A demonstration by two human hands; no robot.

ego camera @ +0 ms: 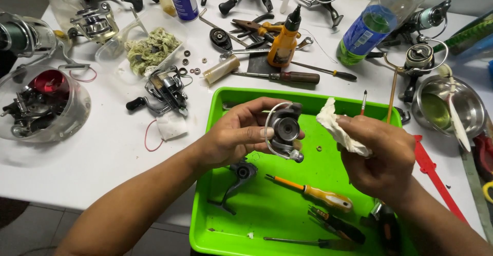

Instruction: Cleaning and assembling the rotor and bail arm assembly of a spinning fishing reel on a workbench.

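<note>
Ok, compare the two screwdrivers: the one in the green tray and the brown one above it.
The orange-handled screwdriver lies inside the green tray, slanting; the brown-handled screwdriver lies on the white table, nearly level. The brown handle looks thicker and darker. Both lie untouched by either hand.

White table (102,158), green tray (215,133), fishing reels (164,91), screwdriver (282,76)

A white table (102,158) fills nearly the whole view, lit brightly and evenly, with only soft shadows on its top. Below the table's near edge, at the lower left, a strip of pale grey tiled floor (46,225) shows, crossed by thin darker grout lines. No wall or window is in view.
</note>
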